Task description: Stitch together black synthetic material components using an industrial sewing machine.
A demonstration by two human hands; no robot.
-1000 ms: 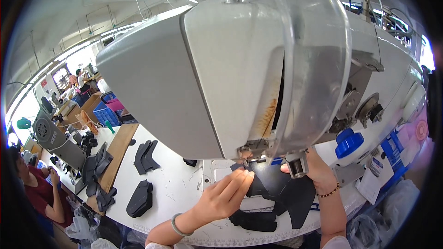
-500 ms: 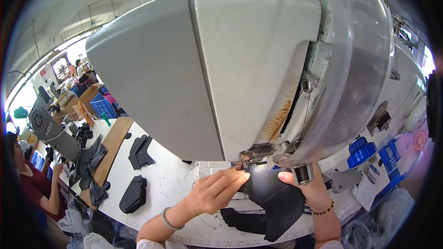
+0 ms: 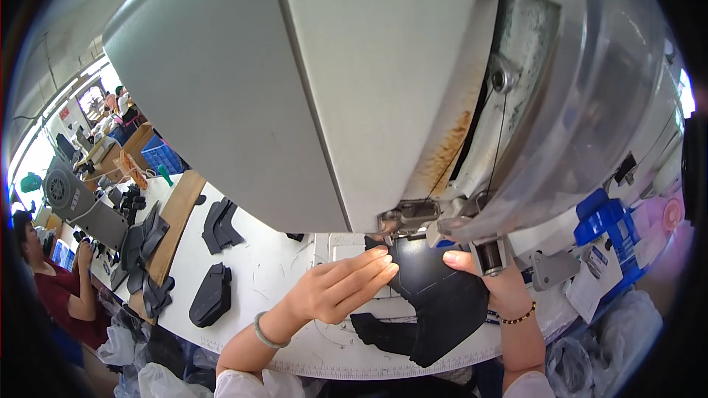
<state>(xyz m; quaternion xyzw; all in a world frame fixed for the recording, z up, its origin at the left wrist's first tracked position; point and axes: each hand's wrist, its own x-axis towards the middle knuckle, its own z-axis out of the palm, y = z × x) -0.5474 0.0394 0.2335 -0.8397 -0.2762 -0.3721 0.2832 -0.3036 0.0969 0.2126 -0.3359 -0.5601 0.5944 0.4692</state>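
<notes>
A black, flat cut piece (image 3: 450, 309) with a curved strip lies on the white table under the needle area of a sewing machine (image 3: 383, 88). My left hand (image 3: 343, 284) has its fingers pressed together at the piece's left edge, close beside the presser foot (image 3: 405, 221). On the other side, my right hand (image 3: 501, 287) grips the piece, thumb on top and the other fingers hidden behind or under it. Pale lines run across the black surface. A metal post of the machine stands in front of part of my right hand.
To the left on the white table (image 3: 258, 280) lie a stack of black pieces (image 3: 212, 295) and more black pieces (image 3: 221, 226). A wooden board (image 3: 173, 228) borders another machine, where a person sits. Blue plastic holder (image 3: 616, 232) and papers (image 3: 594, 280) are at the right; plastic bags (image 3: 627, 339) hang below.
The machine head looks larger and the view has shifted. The black piece's lower end has swung slightly left and up. Both hands keep their hold on it.
</notes>
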